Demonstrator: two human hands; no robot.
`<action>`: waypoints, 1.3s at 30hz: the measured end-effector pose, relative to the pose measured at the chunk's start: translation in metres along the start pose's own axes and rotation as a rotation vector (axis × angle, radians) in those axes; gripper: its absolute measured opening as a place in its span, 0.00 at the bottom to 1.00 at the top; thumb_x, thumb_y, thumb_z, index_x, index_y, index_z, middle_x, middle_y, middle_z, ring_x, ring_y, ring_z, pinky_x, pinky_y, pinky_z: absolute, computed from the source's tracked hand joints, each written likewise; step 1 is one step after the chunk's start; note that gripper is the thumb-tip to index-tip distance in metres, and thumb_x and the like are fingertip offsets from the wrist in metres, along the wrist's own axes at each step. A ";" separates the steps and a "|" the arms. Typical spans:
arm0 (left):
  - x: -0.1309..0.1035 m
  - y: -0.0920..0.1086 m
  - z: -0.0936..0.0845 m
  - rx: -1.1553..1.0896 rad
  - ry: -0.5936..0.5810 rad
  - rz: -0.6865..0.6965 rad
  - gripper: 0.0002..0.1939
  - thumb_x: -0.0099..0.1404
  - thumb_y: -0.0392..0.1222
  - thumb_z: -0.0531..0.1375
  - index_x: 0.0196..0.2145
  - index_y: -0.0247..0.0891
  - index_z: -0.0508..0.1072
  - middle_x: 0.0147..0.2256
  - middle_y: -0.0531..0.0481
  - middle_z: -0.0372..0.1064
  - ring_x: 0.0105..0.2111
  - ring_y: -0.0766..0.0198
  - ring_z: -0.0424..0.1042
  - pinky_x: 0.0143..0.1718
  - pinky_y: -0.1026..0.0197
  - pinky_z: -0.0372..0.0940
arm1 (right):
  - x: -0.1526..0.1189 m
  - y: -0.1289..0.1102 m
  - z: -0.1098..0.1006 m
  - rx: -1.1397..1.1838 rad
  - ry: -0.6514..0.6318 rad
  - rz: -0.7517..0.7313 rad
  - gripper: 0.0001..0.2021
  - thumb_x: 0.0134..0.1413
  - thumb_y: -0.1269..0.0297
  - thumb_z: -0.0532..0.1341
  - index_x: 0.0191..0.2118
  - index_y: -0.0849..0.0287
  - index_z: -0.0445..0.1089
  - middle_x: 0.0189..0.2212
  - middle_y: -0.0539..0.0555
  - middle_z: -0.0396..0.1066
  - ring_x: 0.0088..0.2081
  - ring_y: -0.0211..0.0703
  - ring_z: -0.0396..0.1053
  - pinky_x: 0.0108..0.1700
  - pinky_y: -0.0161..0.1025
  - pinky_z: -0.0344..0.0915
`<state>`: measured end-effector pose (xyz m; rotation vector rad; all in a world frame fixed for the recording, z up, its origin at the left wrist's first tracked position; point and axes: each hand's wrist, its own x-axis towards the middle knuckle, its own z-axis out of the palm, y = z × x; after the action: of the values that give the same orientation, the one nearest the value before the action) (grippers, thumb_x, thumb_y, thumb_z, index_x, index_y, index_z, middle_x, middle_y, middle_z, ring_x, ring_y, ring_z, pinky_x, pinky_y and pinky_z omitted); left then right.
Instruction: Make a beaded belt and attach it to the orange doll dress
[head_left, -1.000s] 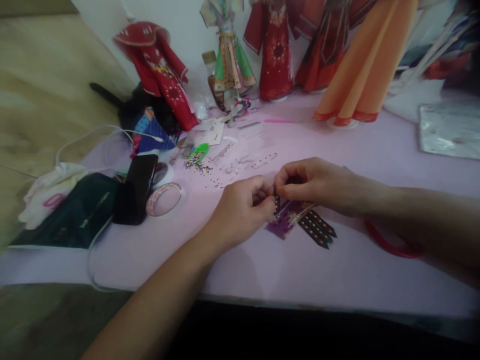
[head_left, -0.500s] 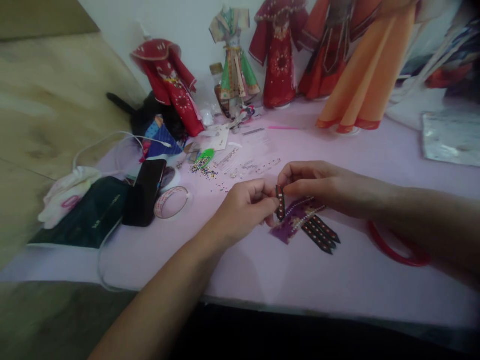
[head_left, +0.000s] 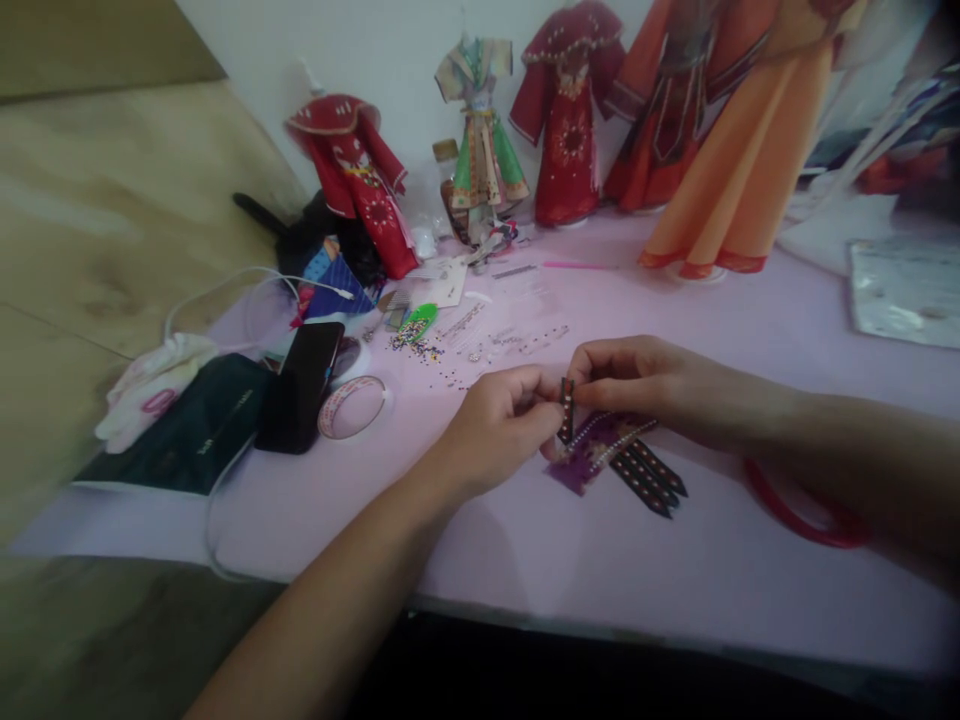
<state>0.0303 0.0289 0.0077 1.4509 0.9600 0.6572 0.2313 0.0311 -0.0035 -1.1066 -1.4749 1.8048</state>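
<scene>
A small dark strip with pale dots (head_left: 566,412) is pinched between my left hand (head_left: 501,425) and my right hand (head_left: 637,380), roughly upright. My left fingers close on its left side, my right fingertips on its upper right edge. Just below, a purple patterned piece with beaded lines (head_left: 589,455) lies on the pink table (head_left: 480,570). Several similar dark dotted strips with pointed ends (head_left: 651,480) stick out from beside it, partly overlapping one another. Part of the purple piece is hidden by my right hand.
Small beads (head_left: 420,345) lie scattered by a green dish (head_left: 424,320). To the left are a tape roll (head_left: 352,408), a black phone (head_left: 304,385) and a dark green pouch (head_left: 180,430). Dressed figures (head_left: 568,150) stand at the back. A red ring-shaped object (head_left: 806,520) lies beneath my right forearm.
The whole view has shifted slightly, so everything appears a little lower and to the right. The held strip looks narrower and more upright; both hands still grip it.
</scene>
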 end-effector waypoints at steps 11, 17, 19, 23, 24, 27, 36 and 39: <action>0.000 0.002 0.001 0.025 0.001 0.017 0.02 0.58 0.32 0.59 0.30 0.35 0.72 0.22 0.57 0.69 0.21 0.72 0.68 0.25 0.68 0.63 | -0.001 0.000 0.004 0.042 0.034 -0.063 0.08 0.53 0.67 0.68 0.33 0.58 0.68 0.26 0.48 0.69 0.27 0.35 0.68 0.28 0.32 0.65; -0.001 0.003 -0.002 0.070 -0.020 0.057 0.05 0.63 0.37 0.57 0.31 0.35 0.72 0.24 0.56 0.70 0.21 0.72 0.69 0.26 0.67 0.61 | -0.002 -0.001 0.004 0.113 0.041 -0.034 0.08 0.51 0.67 0.69 0.34 0.57 0.68 0.27 0.50 0.74 0.27 0.38 0.72 0.29 0.33 0.68; -0.002 0.003 -0.002 0.093 -0.029 0.073 0.07 0.65 0.37 0.55 0.32 0.35 0.73 0.24 0.56 0.70 0.22 0.71 0.69 0.27 0.66 0.61 | -0.002 -0.001 0.004 0.133 0.040 -0.025 0.08 0.51 0.68 0.69 0.34 0.57 0.68 0.27 0.49 0.75 0.28 0.39 0.73 0.30 0.34 0.70; -0.002 0.002 -0.003 0.128 -0.026 0.096 0.10 0.67 0.39 0.53 0.33 0.36 0.73 0.23 0.56 0.69 0.22 0.71 0.68 0.27 0.66 0.61 | -0.002 -0.002 0.004 0.120 0.062 -0.037 0.08 0.53 0.67 0.69 0.34 0.57 0.68 0.28 0.50 0.75 0.28 0.39 0.73 0.31 0.34 0.69; -0.002 0.001 -0.003 0.141 -0.009 0.095 0.10 0.68 0.40 0.53 0.33 0.36 0.73 0.22 0.56 0.68 0.22 0.71 0.68 0.27 0.66 0.61 | -0.003 -0.002 0.004 0.115 0.073 -0.046 0.08 0.53 0.66 0.69 0.34 0.57 0.69 0.28 0.50 0.74 0.28 0.38 0.72 0.30 0.33 0.69; -0.002 0.000 -0.003 0.169 0.043 0.086 0.09 0.68 0.42 0.56 0.31 0.37 0.72 0.22 0.57 0.67 0.22 0.71 0.67 0.26 0.66 0.60 | -0.003 -0.002 0.006 0.114 0.092 -0.052 0.07 0.53 0.67 0.69 0.33 0.57 0.69 0.26 0.47 0.70 0.25 0.35 0.69 0.27 0.31 0.67; -0.001 -0.001 0.000 0.113 0.102 0.058 0.05 0.61 0.39 0.62 0.29 0.37 0.70 0.23 0.58 0.66 0.20 0.73 0.66 0.20 0.69 0.59 | -0.004 -0.002 0.008 -0.010 0.082 -0.069 0.08 0.52 0.66 0.69 0.32 0.58 0.68 0.26 0.47 0.66 0.28 0.36 0.68 0.30 0.33 0.68; -0.001 0.000 0.000 0.092 0.100 0.064 0.04 0.60 0.35 0.62 0.28 0.36 0.70 0.23 0.58 0.66 0.19 0.74 0.66 0.20 0.70 0.61 | -0.003 0.000 0.008 -0.017 0.066 -0.073 0.07 0.54 0.66 0.68 0.32 0.58 0.69 0.26 0.47 0.67 0.28 0.36 0.68 0.30 0.32 0.68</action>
<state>0.0296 0.0281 0.0081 1.5473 1.0361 0.7467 0.2262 0.0245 -0.0018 -1.0956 -1.4753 1.6928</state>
